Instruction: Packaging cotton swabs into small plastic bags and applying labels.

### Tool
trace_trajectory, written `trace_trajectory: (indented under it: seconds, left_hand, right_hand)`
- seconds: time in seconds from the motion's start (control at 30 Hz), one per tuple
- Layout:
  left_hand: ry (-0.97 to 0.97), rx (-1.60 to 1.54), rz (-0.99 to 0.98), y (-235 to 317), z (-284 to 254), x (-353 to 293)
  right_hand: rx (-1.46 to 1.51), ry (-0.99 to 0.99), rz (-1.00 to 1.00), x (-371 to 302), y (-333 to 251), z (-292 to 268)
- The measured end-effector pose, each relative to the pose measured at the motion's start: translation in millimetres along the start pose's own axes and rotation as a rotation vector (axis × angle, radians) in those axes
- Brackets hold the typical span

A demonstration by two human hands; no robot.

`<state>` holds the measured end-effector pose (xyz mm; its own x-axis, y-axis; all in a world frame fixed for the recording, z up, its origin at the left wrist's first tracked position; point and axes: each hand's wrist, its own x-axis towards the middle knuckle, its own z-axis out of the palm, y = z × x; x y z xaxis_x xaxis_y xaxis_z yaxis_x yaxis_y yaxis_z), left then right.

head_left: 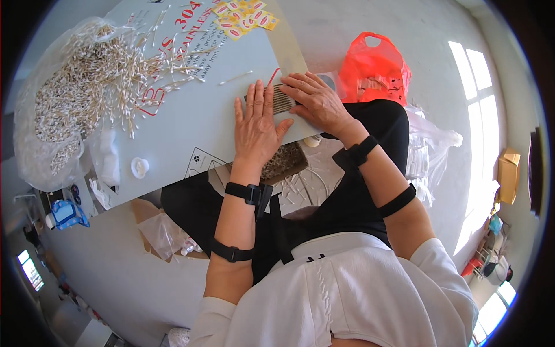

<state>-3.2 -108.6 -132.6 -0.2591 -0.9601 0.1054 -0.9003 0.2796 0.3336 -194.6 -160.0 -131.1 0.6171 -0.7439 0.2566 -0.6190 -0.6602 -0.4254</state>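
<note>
Cotton swabs, only their brownish sticks showing, lie side by side in a flat row (281,102) near the table's right edge. At the left end of this row rests my left hand (257,124), its fingers stretched out flat and the thumb apart. My right hand (318,103) lies over the other end with fingers extended. The swab tips are hidden beneath my fingers. One loose cotton swab (236,77) lies just beyond my left hand. Farther left, a big heap of cotton swabs (87,87) spills from a clear plastic bag (32,147).
Yellow-and-white packets (245,17) lie at the table's far end. A small white round container (139,168) and a blue pack (68,214) are at the left. Below the table edge is a cardboard box (289,166) of swabs. A red plastic bag (376,72) stands at the right.
</note>
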Motion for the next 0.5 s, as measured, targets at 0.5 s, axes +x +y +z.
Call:
trace_trajectory:
  seconds: [0.5]
  left_hand:
    - [0.002,0.002,-0.004,-3,7,-3]
  right_hand:
    - [-0.22,-0.112,0.538,26,-31,-17]
